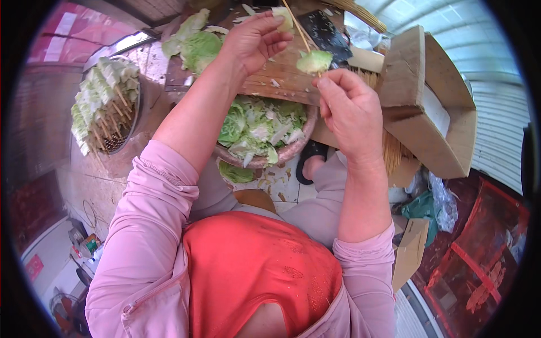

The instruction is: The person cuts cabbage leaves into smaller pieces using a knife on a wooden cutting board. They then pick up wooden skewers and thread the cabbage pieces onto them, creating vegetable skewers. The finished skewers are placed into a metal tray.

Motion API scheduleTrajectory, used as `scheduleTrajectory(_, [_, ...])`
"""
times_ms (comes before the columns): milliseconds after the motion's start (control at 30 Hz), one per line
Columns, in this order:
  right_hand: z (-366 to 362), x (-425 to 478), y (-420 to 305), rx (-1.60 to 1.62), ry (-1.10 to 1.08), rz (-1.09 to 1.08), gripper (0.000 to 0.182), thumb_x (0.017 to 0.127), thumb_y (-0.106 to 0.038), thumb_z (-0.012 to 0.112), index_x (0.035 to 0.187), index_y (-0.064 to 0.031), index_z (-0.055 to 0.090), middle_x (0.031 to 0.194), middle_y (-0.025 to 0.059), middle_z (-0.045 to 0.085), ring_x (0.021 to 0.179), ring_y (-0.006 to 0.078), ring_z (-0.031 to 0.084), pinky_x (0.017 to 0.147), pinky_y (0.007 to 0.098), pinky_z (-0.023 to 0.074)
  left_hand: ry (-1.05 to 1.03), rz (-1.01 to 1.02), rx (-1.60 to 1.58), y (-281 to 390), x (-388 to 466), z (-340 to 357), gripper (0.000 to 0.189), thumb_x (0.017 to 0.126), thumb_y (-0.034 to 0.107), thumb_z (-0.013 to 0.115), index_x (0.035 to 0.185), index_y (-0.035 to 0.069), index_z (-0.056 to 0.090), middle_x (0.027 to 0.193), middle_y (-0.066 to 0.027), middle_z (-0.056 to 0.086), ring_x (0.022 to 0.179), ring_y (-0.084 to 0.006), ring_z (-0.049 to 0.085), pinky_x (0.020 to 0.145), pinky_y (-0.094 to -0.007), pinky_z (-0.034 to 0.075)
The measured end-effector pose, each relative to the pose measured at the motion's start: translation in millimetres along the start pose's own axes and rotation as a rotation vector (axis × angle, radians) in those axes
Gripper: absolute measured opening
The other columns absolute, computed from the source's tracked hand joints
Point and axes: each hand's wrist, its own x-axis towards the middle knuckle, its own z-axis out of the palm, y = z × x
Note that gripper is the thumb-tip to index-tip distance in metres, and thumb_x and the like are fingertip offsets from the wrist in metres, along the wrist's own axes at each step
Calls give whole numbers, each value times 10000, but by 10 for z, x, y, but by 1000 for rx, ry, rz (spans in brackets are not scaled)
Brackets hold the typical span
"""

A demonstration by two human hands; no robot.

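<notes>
My right hand (pixel 353 110) grips a bamboo skewer (pixel 298 27) near its lower end. A folded piece of cabbage (pixel 315 62) is threaded on the skewer just above my fingers. In my left hand (pixel 260 44), a pale cabbage piece (pixel 285 20) is pinched between thumb and fingers, beside the upper part of the skewer. Both hands are over a wooden cutting board (pixel 281 82) strewn with cabbage scraps. Loose cabbage leaves (pixel 198 46) lie on its left side. A dark cleaver blade (pixel 323 36) with bits stuck to it rests at the right.
Below the board, a round basin (pixel 311 126) holds cut cabbage. At left, a container (pixel 137 114) carries many skewers of cabbage (pixel 101 93). An open cardboard box (pixel 401 72) stands at right, above bundled skewers (pixel 392 154). A cabbage leaf (pixel 236 172) lies on the floor.
</notes>
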Motion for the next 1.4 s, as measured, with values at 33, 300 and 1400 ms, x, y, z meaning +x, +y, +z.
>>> scheduleTrajectory(33, [21, -10, -21, 23, -28, 13, 159, 933, -167, 605, 934, -12, 642, 618, -35, 535, 505, 21, 428, 449, 185, 316, -30, 25, -46, 124, -45, -56, 230, 870, 122, 681, 1075, 81, 586, 917, -61, 672, 754, -172, 675, 625, -279, 555])
scheduleTrajectory(300, [220, -58, -78, 71, -187, 40, 135, 923, -128, 618, 914, 7, 633, 615, -36, 546, 547, 28, 472, 499, 199, 365, -33, 143, -151, 587, -140, -629, 204, 905, 109, 668, 1086, 81, 580, 940, -55, 673, 813, -158, 676, 687, -296, 588])
scheduleTrajectory(1400, [483, -15, 15, -419, 165, -243, 85, 837, -103, 653, 821, -20, 648, 617, 64, 621, 527, 136, 565, 547, 291, 466, -179, 284, 807, 357, -831, 29, 297, 820, 97, 586, 1102, 16, 633, 810, -11, 626, 646, -70, 585, 608, -226, 491])
